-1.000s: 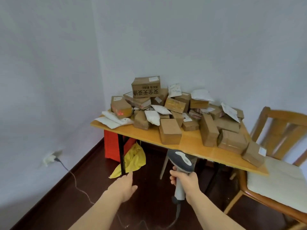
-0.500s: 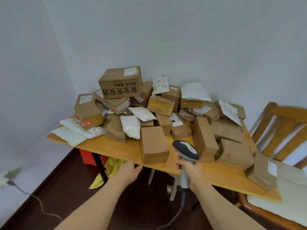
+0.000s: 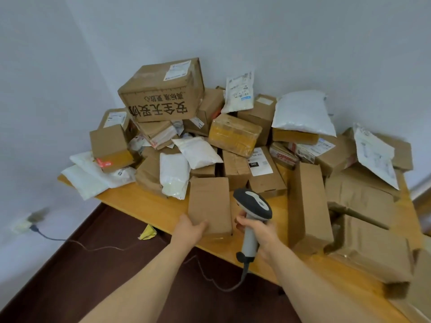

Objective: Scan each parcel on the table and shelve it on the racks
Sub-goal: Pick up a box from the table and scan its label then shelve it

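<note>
So the parcel in play is a plain brown box (image 3: 210, 201), oblong and lying flat near the front edge of the wooden desk (image 3: 144, 206), right at the front of the heap. The top face is just bare cardboard, no label or print showing on it, and the corners look square and undented. The left hand (image 3: 190, 230) is on its near left corner with the fingers laid over the top. Honestly can't tell if that grip is actually clamped on it or only resting there. The right hand (image 3: 262, 234) has its grip wrapped round the handle of a grey and black scanner (image 3: 254, 202), and the scanner's head sits just beside the box's right edge with its cable trailing down toward the floor. Behind all that is the pile: a big carton (image 3: 163, 96) on top with black characters printed upside down, a yellow-taped box (image 3: 233, 134), white poly bags (image 3: 175, 173), and a tall narrow box (image 3: 307, 206) just right of the scanner.
</note>
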A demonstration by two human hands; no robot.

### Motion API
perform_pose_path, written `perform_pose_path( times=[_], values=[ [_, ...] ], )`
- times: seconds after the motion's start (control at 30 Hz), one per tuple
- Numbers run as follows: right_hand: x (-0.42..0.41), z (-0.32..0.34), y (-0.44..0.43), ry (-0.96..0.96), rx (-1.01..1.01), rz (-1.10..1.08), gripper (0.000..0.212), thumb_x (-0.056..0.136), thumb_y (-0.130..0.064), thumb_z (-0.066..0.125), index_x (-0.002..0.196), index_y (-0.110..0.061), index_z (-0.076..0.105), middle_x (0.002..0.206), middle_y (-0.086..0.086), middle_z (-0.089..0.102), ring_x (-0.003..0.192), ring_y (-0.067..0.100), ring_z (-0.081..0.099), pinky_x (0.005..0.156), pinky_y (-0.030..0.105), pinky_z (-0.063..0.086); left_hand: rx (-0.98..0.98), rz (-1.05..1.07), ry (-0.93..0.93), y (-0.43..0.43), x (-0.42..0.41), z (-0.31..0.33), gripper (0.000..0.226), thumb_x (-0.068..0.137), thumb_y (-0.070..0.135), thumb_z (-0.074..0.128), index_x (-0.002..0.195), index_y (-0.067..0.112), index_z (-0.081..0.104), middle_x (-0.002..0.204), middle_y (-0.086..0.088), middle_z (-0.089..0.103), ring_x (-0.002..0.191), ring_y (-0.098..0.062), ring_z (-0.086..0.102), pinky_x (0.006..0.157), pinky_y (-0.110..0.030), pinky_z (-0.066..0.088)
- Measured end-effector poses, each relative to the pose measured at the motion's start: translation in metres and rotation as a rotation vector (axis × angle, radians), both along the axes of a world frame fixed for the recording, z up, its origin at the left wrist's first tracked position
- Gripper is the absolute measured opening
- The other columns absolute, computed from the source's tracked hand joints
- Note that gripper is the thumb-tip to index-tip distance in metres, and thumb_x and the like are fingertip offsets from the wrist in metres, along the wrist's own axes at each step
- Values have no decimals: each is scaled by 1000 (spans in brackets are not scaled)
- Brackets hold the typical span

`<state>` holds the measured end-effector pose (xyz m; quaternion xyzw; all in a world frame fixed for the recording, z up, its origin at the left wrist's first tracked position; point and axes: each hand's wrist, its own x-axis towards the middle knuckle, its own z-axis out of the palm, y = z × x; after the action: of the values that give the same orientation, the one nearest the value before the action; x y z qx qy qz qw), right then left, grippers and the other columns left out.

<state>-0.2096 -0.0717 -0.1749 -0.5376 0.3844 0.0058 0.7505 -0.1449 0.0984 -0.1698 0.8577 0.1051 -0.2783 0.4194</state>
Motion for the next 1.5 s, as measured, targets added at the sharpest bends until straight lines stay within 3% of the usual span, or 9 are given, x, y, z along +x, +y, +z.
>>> perform_pose_path(
  times=[0.23, 0.37, 0.53, 0.67, 0.83, 0.97, 1.13, 1.3, 1.5],
  values=[
    [-29, 27, -3, -111, -27, 20, 21, 71, 9, 74, 76, -12, 73, 79, 3, 74, 94, 32, 68, 88, 47, 54, -94, 27, 149, -20, -18, 14, 152, 43, 78, 75, 152, 11, -7, 155, -15, 18, 141, -35, 26, 115, -45, 30],
    [-38, 39, 7, -136, -53, 52, 24, 72, 10, 73, 81, -11, 70, 72, -4, 74, 83, 20, 67, 83, 38, 52, 68, -57, 211, -23, -30, 12, 145, 57, 76, 69, 149, 11, -21, 158, -16, -2, 146, -36, 7, 118, -46, 17],
    [-36, 30, 10, -89, -97, -23, 24, 75, 12, 70, 85, -10, 70, 85, 4, 74, 92, 24, 68, 84, 41, 52, -186, -14, 321, 4, -17, -4, 153, 33, 75, 82, 153, 25, 0, 152, -6, 27, 136, -30, 33, 112, -48, 32],
    [-39, 17, -2, 2, -91, -72, 23, 76, 8, 71, 91, -9, 69, 95, 7, 70, 92, 25, 64, 78, 40, 52, -453, -14, 466, 24, -20, -8, 105, 48, 53, 84, 138, 25, 36, 129, 0, 52, 122, -22, 47, 106, -40, 36],
    [-43, 9, 6, 42, -48, -77, 21, 74, 9, 72, 86, -9, 70, 86, 8, 70, 82, 28, 64, 80, 44, 54, -402, -42, 385, 20, -29, -3, 62, 82, 37, 68, 138, 26, 44, 126, 1, 53, 115, -19, 48, 92, -36, 41],
    [-40, 11, 16, 20, -45, -91, 23, 73, 12, 71, 84, -9, 70, 86, 5, 71, 88, 29, 66, 83, 44, 54, -281, -90, 67, 8, -23, 8, 94, 69, 44, 66, 151, 23, 24, 134, -3, 51, 118, -24, 50, 102, -44, 45],
    [-39, 21, 19, -39, -75, -26, 25, 71, 13, 71, 85, -9, 72, 85, 6, 74, 96, 32, 68, 86, 45, 56, -72, -114, 129, -11, -25, 12, 144, 61, 67, 76, 148, 13, -25, 157, -15, 7, 143, -36, 20, 112, -46, 31],
    [-33, 21, 25, -25, -65, 14, 30, 69, 8, 76, 93, -9, 69, 97, 10, 74, 99, 31, 67, 89, 50, 55, -10, -34, 192, 3, -19, 4, 146, 48, 64, 79, 151, 18, -15, 153, -15, 16, 138, -37, 25, 111, -50, 32],
    [-38, 8, 5, 71, -73, -100, 20, 76, 7, 71, 86, -11, 67, 88, 9, 66, 77, 24, 60, 58, 32, 49, -316, 77, 396, 31, -20, -2, 123, 41, 45, 79, 145, 31, 15, 133, -6, 47, 117, -30, 50, 101, -49, 39]
  ],
)
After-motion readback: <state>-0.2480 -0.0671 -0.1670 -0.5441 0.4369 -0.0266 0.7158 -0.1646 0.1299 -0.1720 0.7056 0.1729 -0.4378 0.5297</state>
